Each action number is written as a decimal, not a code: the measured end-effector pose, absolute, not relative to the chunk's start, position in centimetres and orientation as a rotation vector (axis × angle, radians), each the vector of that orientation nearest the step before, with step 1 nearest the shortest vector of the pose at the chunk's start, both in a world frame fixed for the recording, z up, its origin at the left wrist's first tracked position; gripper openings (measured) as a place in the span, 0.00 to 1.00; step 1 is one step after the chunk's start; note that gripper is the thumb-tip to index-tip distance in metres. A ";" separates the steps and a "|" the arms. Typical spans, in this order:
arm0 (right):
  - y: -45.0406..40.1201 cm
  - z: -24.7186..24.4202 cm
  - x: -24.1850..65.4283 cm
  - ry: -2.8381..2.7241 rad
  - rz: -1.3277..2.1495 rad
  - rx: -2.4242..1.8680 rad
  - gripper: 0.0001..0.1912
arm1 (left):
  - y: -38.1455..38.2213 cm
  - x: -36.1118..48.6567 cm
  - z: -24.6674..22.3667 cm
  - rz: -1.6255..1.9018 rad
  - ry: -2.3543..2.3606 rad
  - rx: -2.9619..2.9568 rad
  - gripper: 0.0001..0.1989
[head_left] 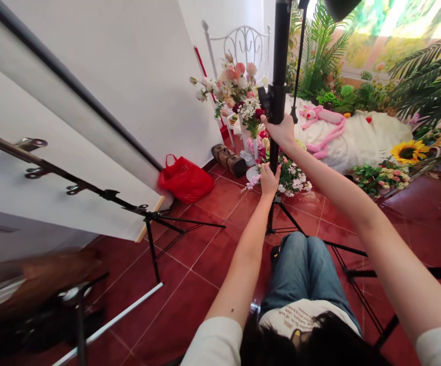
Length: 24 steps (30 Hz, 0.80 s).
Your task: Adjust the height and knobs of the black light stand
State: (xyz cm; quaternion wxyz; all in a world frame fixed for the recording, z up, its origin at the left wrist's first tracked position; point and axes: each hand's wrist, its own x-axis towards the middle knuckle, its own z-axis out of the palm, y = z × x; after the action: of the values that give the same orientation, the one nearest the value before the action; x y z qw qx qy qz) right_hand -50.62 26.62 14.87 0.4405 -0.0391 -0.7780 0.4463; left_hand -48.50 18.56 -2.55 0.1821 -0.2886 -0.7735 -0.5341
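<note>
A black stand pole rises upright in front of me on black tripod legs. My right hand is wrapped around the pole at its upper part, just under a black clamp fitting. Lower down, my left hand grips the same pole, with its fingers around the shaft. Both arms reach forward from white sleeves. Below my arms, my denim-covered legs show on the red floor.
A white backdrop panel on stands with clamps fills the left side. Beyond the pole are a red bag, a brown case, flower bunches, a pink plush toy on white fabric, and palm plants. A blurred brown shape lies lower left.
</note>
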 end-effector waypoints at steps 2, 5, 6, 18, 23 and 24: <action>27.4 16.2 -51.0 -1.942 1.108 -0.034 0.24 | 18.6 -48.4 -2.4 -1.499 -2.182 -0.817 0.31; 27.6 17.0 -50.9 -1.981 1.101 -0.006 0.25 | 18.6 -48.3 -2.3 -1.498 -2.179 -0.815 0.31; 27.6 17.0 -50.8 -1.994 1.095 -0.007 0.25 | 18.6 -48.3 -2.3 -1.503 -2.178 -0.808 0.30; 29.1 14.6 -45.4 -2.424 1.023 0.175 0.26 | 18.9 -48.4 -2.6 -1.508 -2.169 -0.785 0.25; 29.8 7.1 -40.0 -2.731 0.717 0.104 0.16 | 18.8 -48.4 -2.6 -1.451 -2.193 -0.816 0.25; 29.7 5.7 -39.4 -2.716 0.685 0.105 0.17 | 18.7 -48.4 -2.6 -1.445 -2.189 -0.817 0.25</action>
State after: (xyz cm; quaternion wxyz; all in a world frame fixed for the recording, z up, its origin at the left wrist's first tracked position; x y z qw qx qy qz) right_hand -39.36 29.69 5.69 0.1687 0.0369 -0.9551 0.2409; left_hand -48.39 18.72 -2.61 0.1957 -0.2915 -0.7815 -0.5158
